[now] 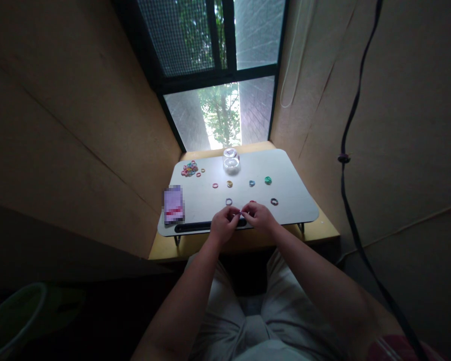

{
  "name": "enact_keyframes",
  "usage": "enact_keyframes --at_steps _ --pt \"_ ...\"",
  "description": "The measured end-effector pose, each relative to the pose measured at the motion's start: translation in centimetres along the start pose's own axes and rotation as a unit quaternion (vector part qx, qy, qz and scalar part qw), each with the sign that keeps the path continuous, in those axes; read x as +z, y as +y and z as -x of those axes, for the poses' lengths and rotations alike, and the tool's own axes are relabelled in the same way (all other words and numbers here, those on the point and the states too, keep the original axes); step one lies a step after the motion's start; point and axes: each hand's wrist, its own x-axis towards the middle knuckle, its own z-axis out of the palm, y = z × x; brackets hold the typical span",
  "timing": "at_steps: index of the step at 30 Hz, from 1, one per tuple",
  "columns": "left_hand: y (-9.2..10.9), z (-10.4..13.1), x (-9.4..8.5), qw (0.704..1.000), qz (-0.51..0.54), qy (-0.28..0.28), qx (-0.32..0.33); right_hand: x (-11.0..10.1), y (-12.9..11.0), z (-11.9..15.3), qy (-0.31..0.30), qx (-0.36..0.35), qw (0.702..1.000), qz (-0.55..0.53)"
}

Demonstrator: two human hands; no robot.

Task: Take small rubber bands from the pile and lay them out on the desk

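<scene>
My left hand (224, 223) and my right hand (260, 217) meet at the front edge of the white lap table (293, 200). Thumbs and forefingers of both are pinched together on a small pinkish-purple hair tie (241, 213), mostly hidden by the fingertips. Just beyond them lie a lavender hair tie (229, 201), a red one (252, 202) partly covered by my right hand, and a dark one (274, 201). Farther back, pink (215, 185), yellow (229, 184), blue (251, 183) and green hair ties (268, 180) form a row.
A mixed pile of hair ties (189, 169) lies at the back left. Near the window (221, 110) stands a clear plastic jar (231, 161). A blurred purple packet (173, 204) rests at the left edge, and a black slot (193, 227) runs along the front.
</scene>
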Motion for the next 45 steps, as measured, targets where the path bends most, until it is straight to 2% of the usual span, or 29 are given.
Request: enact_keyframes --at_steps 6,17,24,45 --pt "0.44 -0.02 -0.03 1.0 0.011 0.005 -0.021 0.02 -0.09 0.03 0.009 0.001 1.0 -0.001" --pt "-0.08 -0.16 0.2 1.0 -0.018 0.006 -0.015 -0.18 -0.32 -0.01 0.013 -0.003 1.0 0.0" --pt "-0.22 -0.06 0.22 1.0 0.006 0.001 -0.008 -0.13 -0.2 -0.02 0.017 -0.004 1.0 0.004" --pt "0.57 0.03 -0.13 1.0 0.024 0.011 -0.01 -0.19 -0.54 0.03 0.014 0.005 1.0 -0.008"
